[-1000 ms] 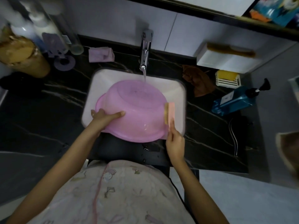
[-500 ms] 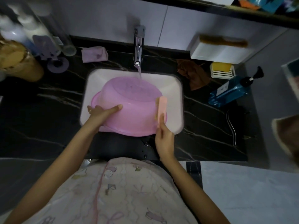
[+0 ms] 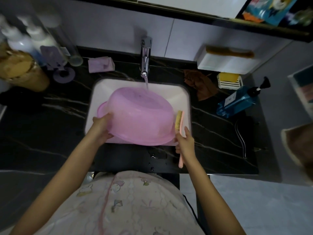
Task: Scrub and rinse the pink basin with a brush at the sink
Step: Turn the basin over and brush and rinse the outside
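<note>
While water [image 3: 146, 83] runs down from the tap [image 3: 146, 55], the pink basin [image 3: 140, 116] is upside down over the white sink [image 3: 183, 94]. It is tipped, with its left side lifted higher. The water lands on the far edge of the basin's bottom.

The left hand [image 3: 101, 128] grips the basin's rim on the near left side. Its thumb lies on the outside wall, and the other fingers go under the rim, where they cannot be seen.

The right hand [image 3: 185, 143] holds a pink brush [image 3: 179, 121] with its fingers wrapped round the handle. One finger reaches up along the back of the brush. The end of the handle sticks out below the hand, toward the person. The yellow bristles face the right side of the basin and are very close to it. Whether they touch it cannot be told.

All around the sink is a black counter [image 3: 50, 116]. A purple cloth [image 3: 100, 64] lies left of the tap. On the right lie a brown cloth [image 3: 201, 85], a white dish with something yellow in it [image 3: 229, 80], and a blue bottle [image 3: 237, 102] lying on its side.
</note>
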Demonstrator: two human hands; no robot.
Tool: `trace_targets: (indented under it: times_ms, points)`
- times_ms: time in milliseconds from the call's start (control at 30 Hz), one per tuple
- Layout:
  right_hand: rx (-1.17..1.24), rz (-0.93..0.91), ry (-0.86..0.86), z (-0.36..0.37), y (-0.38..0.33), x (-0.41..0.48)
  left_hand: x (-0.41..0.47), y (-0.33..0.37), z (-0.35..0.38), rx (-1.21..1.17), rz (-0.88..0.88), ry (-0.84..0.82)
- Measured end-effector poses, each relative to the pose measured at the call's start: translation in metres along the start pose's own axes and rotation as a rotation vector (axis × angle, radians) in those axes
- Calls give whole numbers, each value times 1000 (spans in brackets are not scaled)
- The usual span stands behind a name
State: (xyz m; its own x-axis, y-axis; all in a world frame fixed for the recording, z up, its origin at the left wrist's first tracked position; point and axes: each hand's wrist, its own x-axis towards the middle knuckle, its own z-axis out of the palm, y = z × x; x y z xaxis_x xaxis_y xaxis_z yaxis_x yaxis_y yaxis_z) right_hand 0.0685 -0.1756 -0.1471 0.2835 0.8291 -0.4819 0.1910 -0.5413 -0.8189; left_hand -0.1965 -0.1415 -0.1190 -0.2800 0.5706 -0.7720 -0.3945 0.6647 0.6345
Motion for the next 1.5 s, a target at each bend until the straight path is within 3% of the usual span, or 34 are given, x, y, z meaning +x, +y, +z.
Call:
trace_targets:
  times_ms: [100,267,533,900,1167,1367,1433,1500]
  points:
    - [-77,-5,21,-2,-4,1,-5,6,0,-57,45,7]
    - [-143,-115,57,-17,-18,16,-6,10,0,-1,220,159]
    - [-199,-81,-95,-30,-53,49,14,30,-12,0,267,364]
    - [-196,106,-226,-4,-69,87,32,45,-55,15,314,265]
    - [49,347,-449,49,-51,101,57,55,-74,111,208,179]
    - [152,433,-468,49,-35,96,92,78,-90,362,190,101]
    - [173,427,-456,46,-32,93,91,91,-80,548,309,187]
    - [181,391,-440,46,-33,90,69,104,-55,862,555,364]
